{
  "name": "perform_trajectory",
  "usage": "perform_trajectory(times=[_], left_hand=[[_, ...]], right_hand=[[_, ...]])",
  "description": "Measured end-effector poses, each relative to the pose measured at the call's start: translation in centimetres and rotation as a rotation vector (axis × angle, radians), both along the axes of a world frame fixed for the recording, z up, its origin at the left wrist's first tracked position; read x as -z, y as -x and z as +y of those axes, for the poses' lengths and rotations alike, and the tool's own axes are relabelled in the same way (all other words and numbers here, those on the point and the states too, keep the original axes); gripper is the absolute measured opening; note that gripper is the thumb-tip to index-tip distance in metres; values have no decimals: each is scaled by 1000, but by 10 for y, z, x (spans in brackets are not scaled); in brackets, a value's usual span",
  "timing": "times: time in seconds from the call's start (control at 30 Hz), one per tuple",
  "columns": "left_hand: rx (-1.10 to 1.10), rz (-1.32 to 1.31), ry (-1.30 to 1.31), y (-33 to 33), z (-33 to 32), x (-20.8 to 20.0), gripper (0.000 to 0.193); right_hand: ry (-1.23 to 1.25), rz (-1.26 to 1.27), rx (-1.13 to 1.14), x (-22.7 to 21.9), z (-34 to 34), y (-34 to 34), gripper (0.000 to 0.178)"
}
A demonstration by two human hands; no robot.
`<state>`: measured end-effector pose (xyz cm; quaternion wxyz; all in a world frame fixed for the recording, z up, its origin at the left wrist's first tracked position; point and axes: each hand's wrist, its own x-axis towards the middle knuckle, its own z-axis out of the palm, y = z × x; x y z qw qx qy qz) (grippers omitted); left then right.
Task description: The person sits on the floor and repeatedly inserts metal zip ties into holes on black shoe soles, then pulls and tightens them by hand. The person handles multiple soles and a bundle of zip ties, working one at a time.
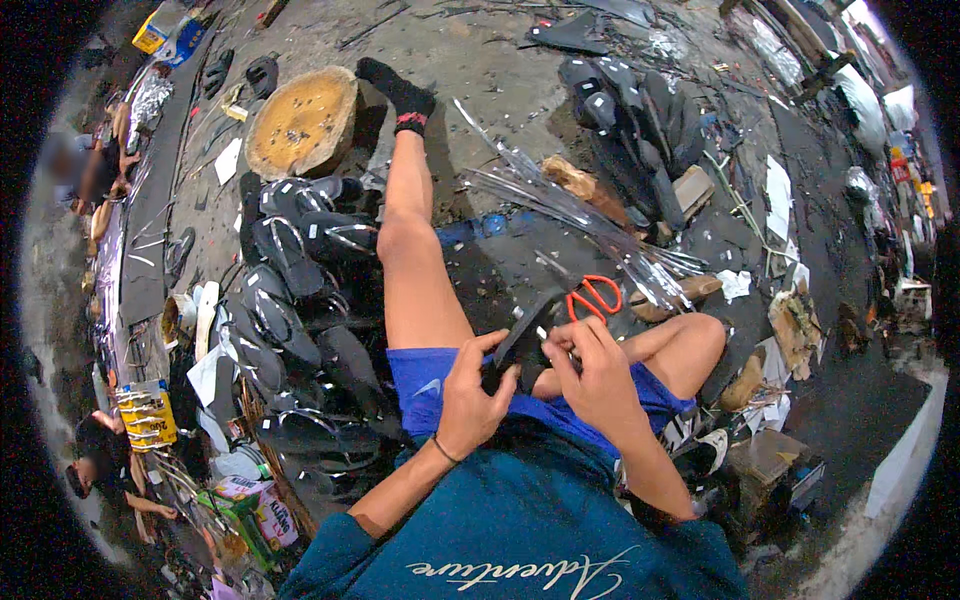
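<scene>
Above my lap, my left hand grips a black flip-flop, its thumb and fingers closed round the near end. Close on its right, my right hand is closed, thumb against the fingers. At those fingertips shows a small whitish piece; whether it is loose or part of the flip-flop I cannot tell. Just beyond my right hand lie scissors with orange-red handles. A heap of black flip-flops with shiny straps lies to the left of my outstretched leg.
A round wooden block stands at the far left. Clear shiny strips spread across the floor ahead, near more black flip-flops. A brown block and paper scraps lie right. Other people sit along the left edge.
</scene>
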<state>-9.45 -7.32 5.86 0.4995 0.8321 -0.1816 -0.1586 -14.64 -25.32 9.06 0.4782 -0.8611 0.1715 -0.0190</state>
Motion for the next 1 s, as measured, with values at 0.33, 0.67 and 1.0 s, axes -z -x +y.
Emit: perform_trajectory(times=[0.33, 0.67, 1.0], left_hand=[[685, 104, -257, -96, 77, -25, 39], [-213, 501, 296, -52, -6, -15, 62], [-89, 229, 350, -38, -14, -28, 51]], right_hand=[[342, 23, -9, 56, -82, 8, 16], [-185, 71, 17, 32, 17, -11, 21], [-377, -178, 260, -2, 25, -42, 13]])
